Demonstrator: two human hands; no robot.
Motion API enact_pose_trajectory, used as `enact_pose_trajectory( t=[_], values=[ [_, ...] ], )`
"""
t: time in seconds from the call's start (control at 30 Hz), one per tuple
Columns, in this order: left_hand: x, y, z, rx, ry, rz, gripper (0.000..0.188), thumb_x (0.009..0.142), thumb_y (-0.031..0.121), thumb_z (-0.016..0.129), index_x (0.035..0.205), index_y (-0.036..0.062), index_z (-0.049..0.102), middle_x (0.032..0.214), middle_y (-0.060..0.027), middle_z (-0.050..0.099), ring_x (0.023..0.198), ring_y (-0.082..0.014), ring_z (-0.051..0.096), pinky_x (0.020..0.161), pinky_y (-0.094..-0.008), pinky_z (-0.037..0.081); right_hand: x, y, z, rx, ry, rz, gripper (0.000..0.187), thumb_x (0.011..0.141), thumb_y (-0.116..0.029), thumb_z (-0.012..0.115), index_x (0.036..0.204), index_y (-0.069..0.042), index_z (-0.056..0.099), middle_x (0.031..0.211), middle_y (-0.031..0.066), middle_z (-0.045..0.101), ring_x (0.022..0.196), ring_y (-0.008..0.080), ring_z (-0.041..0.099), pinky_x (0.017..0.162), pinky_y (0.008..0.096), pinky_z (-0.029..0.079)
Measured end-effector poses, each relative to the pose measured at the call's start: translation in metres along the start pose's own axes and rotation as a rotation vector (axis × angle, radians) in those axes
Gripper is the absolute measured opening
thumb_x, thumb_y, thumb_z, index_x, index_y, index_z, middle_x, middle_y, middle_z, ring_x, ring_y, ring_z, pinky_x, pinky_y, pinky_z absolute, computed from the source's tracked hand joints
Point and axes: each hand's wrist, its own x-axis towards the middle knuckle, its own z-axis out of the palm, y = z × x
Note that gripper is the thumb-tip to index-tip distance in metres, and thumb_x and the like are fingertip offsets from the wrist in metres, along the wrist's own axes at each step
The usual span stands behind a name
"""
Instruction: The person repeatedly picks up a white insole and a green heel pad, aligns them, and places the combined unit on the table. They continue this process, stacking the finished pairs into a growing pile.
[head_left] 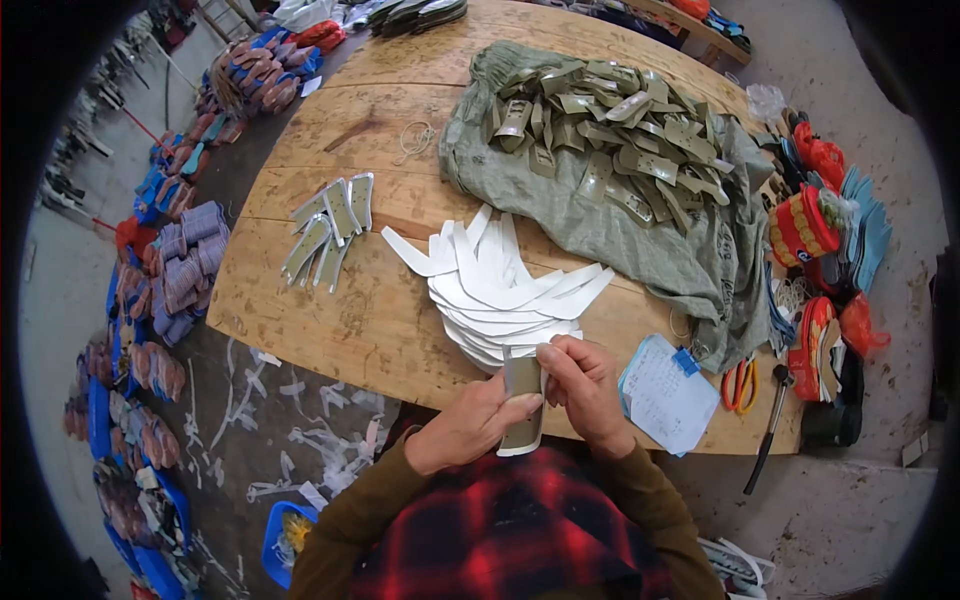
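My left hand (468, 420) grips an olive-green curved plate (522, 375) upright in front of my chest, its thumb lying across the front face. White edging shows along the plate's right side and lower end. My right hand (588, 385) is closed in a pinch at the plate's upper right edge; its fingertips partly hide what they press. Just beyond the hands lies a fanned pile of white V-shaped strips (500, 290). To its left, several olive-green plates with white edges (335, 225) lie loosely together on the wooden table (310, 330).
A green woven sack (590, 215) bears a heap of olive-green plates (620, 130) at the far right. Written paper with a blue clip (672, 395), orange-handled scissors (740, 388) and a hammer (768, 430) lie right. Bundled soles (185, 260) and a blue basin (275, 545) stand left.
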Motion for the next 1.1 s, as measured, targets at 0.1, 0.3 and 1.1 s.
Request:
enact_pose_trajectory(
  t=[0.1, 0.3, 1.1],
  values=[
    [0.003, -0.008, -0.001, 0.059, 0.134, 0.091, 0.028, 0.099, 0.025, 0.051, 0.108, -0.0002, 0.057, 0.085, -0.0154, 0.06, 0.075, -0.0253, 0.06, 0.07, -0.0351, 0.048, -0.001, 0.007, 0.006, -0.038, 0.126, -0.116, 0.027, 0.096, -0.014, 0.058, 0.071, -0.004, 0.055, 0.061, -0.0046, 0.049, 0.054, 0.0042, 0.042, 0.048, 0.0236, 0.032],
    [0.029, -0.016, 0.003, 0.05, 0.476, 0.234, 0.022, 0.098, 0.016, 0.054, 0.085, -0.0014, 0.056, 0.072, -0.0083, 0.052, 0.062, -0.0139, 0.047, 0.06, -0.0277, 0.041, 0.006, 0.019, 0.019, -0.414, 0.221, -0.489, 0.023, 0.094, -0.009, 0.059, 0.074, 0.001, 0.053, 0.058, 0.0049, 0.044, 0.052, 0.0114, 0.04, 0.048, 0.0301, 0.034],
    [0.031, -0.029, 0.016, -0.303, 0.656, 0.149, 0.04, 0.102, 0.031, 0.049, 0.074, 0.0019, 0.054, 0.065, 0.0017, 0.043, 0.062, -0.0062, 0.039, 0.055, -0.0248, 0.036, 0.005, 0.037, 0.022, -0.395, 0.161, -0.358, 0.027, 0.095, -0.017, 0.062, 0.074, -0.002, 0.053, 0.06, -0.0034, 0.046, 0.057, 0.0039, 0.037, 0.049, 0.0239, 0.032]
  ],
)
